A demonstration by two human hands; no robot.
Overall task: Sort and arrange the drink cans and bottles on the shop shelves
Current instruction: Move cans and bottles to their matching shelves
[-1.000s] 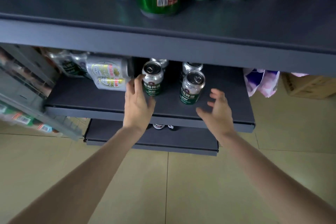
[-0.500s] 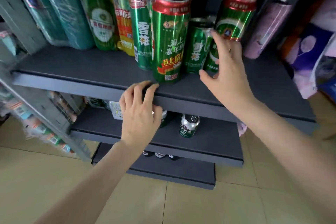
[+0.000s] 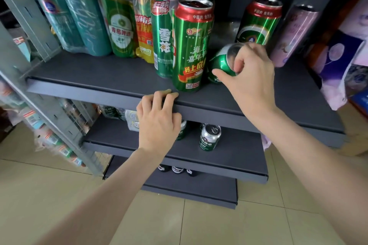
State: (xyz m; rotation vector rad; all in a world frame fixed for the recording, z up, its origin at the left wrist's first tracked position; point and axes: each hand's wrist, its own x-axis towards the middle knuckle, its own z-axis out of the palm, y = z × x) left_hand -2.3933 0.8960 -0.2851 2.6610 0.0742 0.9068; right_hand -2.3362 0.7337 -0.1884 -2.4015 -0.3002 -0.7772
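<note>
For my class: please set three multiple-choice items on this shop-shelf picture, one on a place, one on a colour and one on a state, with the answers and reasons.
1. Where do the left hand's fingers rest?
A. on the upper shelf's front edge
B. on the floor
C. on a bottle

2. What colour is the band round the top of the tall can nearest that edge?
A. blue
B. red
C. white

3. How is the small green can in the right hand?
A. upright
B. crushed flat
C. tilted

Answers: A, fingers curl over the edge; B, red rim above a green body; C, it leans, one silver end facing the camera.
</note>
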